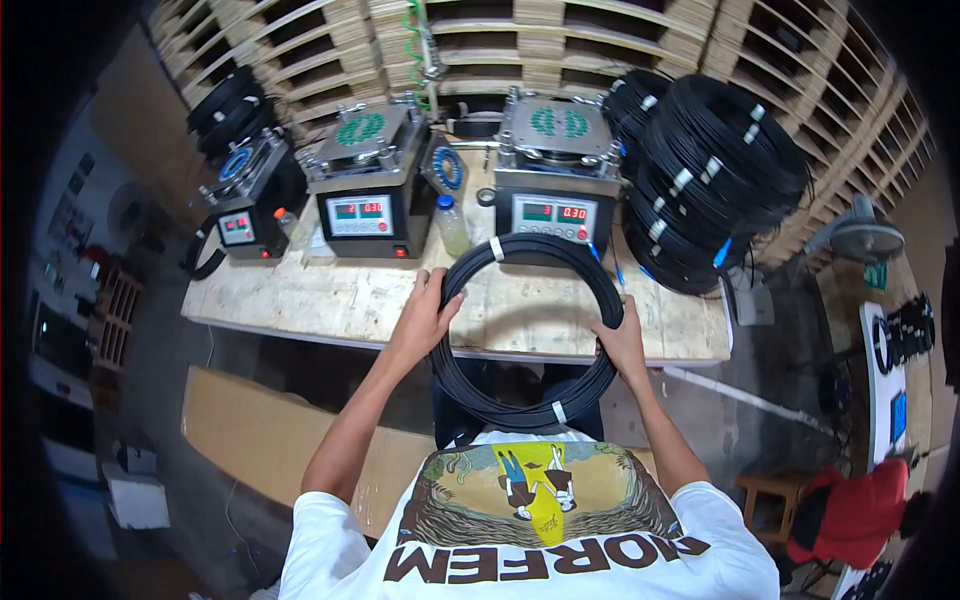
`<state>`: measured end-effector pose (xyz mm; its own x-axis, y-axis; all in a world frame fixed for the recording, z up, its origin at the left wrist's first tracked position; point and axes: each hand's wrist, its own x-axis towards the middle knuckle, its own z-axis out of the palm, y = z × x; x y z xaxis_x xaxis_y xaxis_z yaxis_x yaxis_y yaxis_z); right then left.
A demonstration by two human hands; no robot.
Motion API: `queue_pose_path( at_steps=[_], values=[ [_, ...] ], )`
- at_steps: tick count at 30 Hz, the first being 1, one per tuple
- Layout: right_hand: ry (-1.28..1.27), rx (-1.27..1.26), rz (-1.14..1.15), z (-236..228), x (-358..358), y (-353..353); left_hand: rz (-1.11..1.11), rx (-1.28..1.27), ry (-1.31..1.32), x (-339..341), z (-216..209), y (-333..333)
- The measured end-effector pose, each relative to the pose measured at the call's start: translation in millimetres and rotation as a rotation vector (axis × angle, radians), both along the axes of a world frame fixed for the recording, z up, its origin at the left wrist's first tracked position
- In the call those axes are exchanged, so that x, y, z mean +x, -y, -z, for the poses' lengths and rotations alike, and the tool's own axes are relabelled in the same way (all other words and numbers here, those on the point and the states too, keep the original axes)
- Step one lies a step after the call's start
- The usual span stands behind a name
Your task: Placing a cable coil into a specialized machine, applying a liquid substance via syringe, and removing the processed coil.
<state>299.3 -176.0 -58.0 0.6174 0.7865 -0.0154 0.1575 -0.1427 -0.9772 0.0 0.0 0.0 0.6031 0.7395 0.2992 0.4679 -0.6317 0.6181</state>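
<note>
Between my two hands is a large coil of black cable [462, 388], held over the front edge of the wooden workbench [300, 295]. White ties bind it at the top and the bottom, and blue-tipped cable ends [617, 262] stick out at its upper right. My left hand [430, 310] is wrapped round the left side of the coil. On the opposite side my right hand [622, 345] grips it, thumb toward the inside. Right behind the coil stands a black machine [558, 180] with a metal top plate and a red-lit display.
Two similar machines [362, 190] [240, 205] stand left along the bench. A blue-capped bottle [452, 228] sits between machines. Stacked black cable coils [710, 180] fill the bench's right end. Wooden pallets [620, 40] rise behind. A cardboard sheet [260, 430] lies below left; a fan [860, 235] stands right.
</note>
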Motion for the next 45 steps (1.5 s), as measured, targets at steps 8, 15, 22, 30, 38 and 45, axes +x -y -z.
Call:
queue_pose_path(
  at_steps=[8,15,22,30,38,45],
  values=[
    [0.178,0.339,-0.318,-189.4,-37.1,-135.7,-0.298,0.128,0.183,-73.4,-166.2,-22.7],
    [0.574,0.453,-0.511,-306.4,-103.5,-268.7,-0.487,0.722,-0.009,-98.1,-236.5,-90.7],
    [0.658,0.455,-0.746,-324.1,-164.1,-355.6,-0.38,0.6,0.124,-120.3,-266.5,-188.1],
    [0.088,0.326,-0.408,-270.4,-141.6,-389.3,-0.377,0.561,0.469,-158.3,-223.9,-231.3],
    [-0.316,0.627,-0.128,-254.7,-176.1,-406.7,-0.169,0.135,0.312,-192.0,-170.8,-247.6],
    [-0.347,0.768,0.007,-226.0,-183.8,-385.7,0.021,-0.653,1.107,-161.3,-168.1,-303.2]
  ],
)
